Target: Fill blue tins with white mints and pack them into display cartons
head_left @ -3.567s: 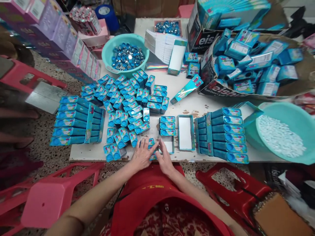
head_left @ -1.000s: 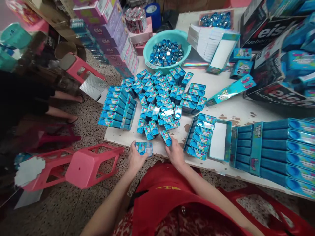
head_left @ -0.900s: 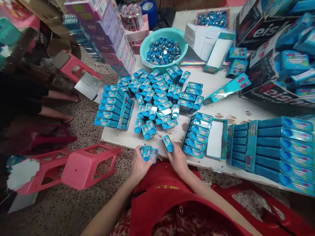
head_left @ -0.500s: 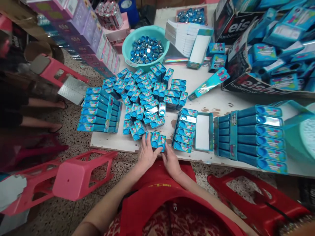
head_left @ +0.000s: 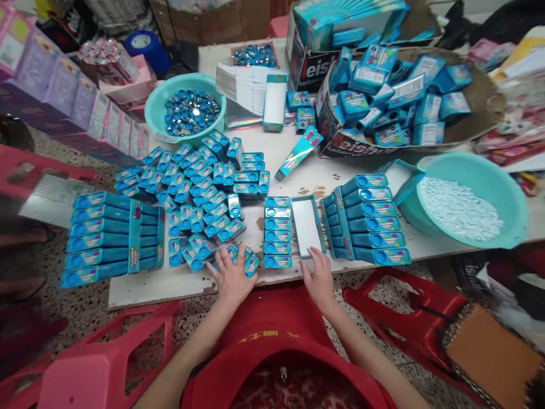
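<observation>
White table (head_left: 145,288) spans mid-frame; brown cardboard carton (head_left: 361,150) of blue boxes sits upper right; teal pellet basin (head_left: 506,196) at right, teal cap basin (head_left: 151,113) upper left; filled CARAMELO display boxes flank the work, one at left (head_left: 135,233), one right of centre (head_left: 343,218); white-bottomed tray (head_left: 306,227) is lower centre-right, between the right display box and the row of six small blue boxes (head_left: 277,236); right hand (head_left: 321,281) is at the tray's near wall, fingers slightly bent, thumb apart; can't tell if it pinches the wall; left hand (head_left: 234,278) lies over a cluster of small blue boxes (head_left: 252,266) just left of the row, fingers spread wide.

Handling: I'd keep left pressure light, low and even so none tips; square the cluster to the row; go easy on the tray, walls look thin and likely bow.

Edges: near table edge runs just below cluster and row, so work parallel to it or up-frame; white tabletop shows above the row; loose upright boxes (head_left: 200,182) crowd the left hand's upper side; tray has tight neighbours both sides, so lifting beats sliding.
</observation>
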`<state>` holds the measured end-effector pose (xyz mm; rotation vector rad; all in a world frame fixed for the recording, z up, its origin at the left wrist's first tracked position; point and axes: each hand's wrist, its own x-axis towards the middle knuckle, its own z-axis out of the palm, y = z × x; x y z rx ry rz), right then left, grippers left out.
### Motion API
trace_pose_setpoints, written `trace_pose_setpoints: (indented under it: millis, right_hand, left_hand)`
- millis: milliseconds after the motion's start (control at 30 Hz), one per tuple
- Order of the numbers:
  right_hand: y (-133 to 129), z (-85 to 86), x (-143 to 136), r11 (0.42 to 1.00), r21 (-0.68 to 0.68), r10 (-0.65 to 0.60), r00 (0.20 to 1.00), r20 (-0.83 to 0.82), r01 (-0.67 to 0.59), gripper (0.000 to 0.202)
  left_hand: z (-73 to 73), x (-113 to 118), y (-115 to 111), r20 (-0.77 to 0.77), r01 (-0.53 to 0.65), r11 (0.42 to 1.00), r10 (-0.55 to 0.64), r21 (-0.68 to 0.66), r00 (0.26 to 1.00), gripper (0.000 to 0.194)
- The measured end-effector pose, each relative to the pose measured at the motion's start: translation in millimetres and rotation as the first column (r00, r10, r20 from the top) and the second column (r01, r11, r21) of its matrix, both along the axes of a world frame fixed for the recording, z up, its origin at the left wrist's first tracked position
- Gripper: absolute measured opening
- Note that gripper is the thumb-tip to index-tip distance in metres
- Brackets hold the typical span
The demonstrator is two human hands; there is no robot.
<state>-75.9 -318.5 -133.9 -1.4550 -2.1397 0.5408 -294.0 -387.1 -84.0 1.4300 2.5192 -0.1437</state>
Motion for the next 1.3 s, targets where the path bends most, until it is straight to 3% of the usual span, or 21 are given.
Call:
trace_pose_setpoints:
  millis: [100, 167, 233, 300, 400, 467, 533, 600, 667, 733, 867, 1067, 1200, 1300]
  right_hand:
    - [18.6, -18.8, -13.0, 0.986, 0.049, -0.166, 0.968, 0.190, 0.159, 0.041]
    - [21.2, -25.1, -19.7, 0.973, 0.061, -0.230, 0.938, 0.260, 0.222, 0.043]
    - [19.3, -25.8, -20.7, 0.969, 0.077, -0.249, 0.929, 0.276, 0.237, 0.043]
    - [16.3, -23.1, -16.2, 0.967, 0.096, -0.253, 0.929, 0.270, 0.235, 0.039]
    - [13.1, -18.7, -5.1, 0.967, 0.104, -0.252, 0.933, 0.256, 0.232, 0.028]
    - [12.1, -18.0, 1.3, 0.972, 0.092, -0.231, 0.943, 0.240, 0.215, 0.022]
    - [11.7, -19.2, 5.9, 0.983, 0.075, -0.182, 0.958, 0.220, 0.170, 0.016]
    - [12.1, -20.9, 8.8, 0.990, 0.062, -0.136, 0.968, 0.211, 0.126, 0.013]
    - [13.0, -21.7, 10.3, 0.993, 0.050, -0.113, 0.968, 0.222, 0.105, 0.014]
    - [14.1, -21.2, 10.5, 0.995, 0.037, -0.103, 0.966, 0.239, 0.097, 0.015]
    - [15.0, -19.5, 8.4, 0.996, 0.020, -0.089, 0.961, 0.261, 0.087, 0.017]
    - [12.9, -22.4, 5.6, 0.998, 0.011, -0.058, 0.974, 0.220, 0.057, 0.019]
    - [11.6, -22.5, 6.3, 0.998, -0.001, -0.059, 0.974, 0.217, 0.060, 0.020]
    - [10.8, -21.0, 7.5, 0.999, -0.014, -0.044, 0.976, 0.214, 0.048, 0.016]
  left_hand:
    - [4.5, -4.5, 6.2, 0.022, -0.003, 1.000, 0.004, -0.023, 1.000, 0.073]
    - [18.6, -14.8, 7.6, 0.094, -0.029, 0.999, 0.033, -0.038, 0.995, 0.072]
    - [43.4, -29.7, 9.6, 0.208, -0.037, 0.999, 0.035, 0.004, 0.978, 0.074]
    - [75.5, -43.6, 19.0, 0.354, 0.013, 0.993, -0.053, 0.116, 0.934, 0.074]
    - [118.0, -47.9, 58.2, 0.519, 0.100, 0.945, -0.258, 0.312, 0.815, 0.075]
    - [128.6, -34.5, 99.5, 0.589, 0.144, 0.914, -0.358, 0.379, 0.724, 0.078]
    - [120.5, -10.0, 145.2, 0.644, 0.229, 0.895, -0.436, 0.382, 0.629, 0.084]
    - [99.0, 19.9, 186.3, 0.665, 0.376, 0.868, -0.491, 0.323, 0.562, 0.088]
    - [74.9, 48.6, 216.4, 0.637, 0.511, 0.835, -0.511, 0.206, 0.578, 0.088]
    - [57.7, 70.7, 233.9, 0.568, 0.599, 0.799, -0.518, 0.053, 0.640, 0.090]
    - [49.1, 88.6, 246.0, 0.493, 0.640, 0.759, -0.514, -0.122, 0.702, 0.094]
    - [36.0, 84.0, 253.9, 0.579, 0.609, 0.792, -0.476, -0.046, 0.662, 0.096]
    - [27.8, 81.3, 253.0, 0.554, 0.666, 0.741, -0.520, -0.086, 0.650, 0.100]
    - [29.3, 76.5, 253.5, 0.425, 0.697, 0.710, -0.603, -0.100, 0.675, 0.100]
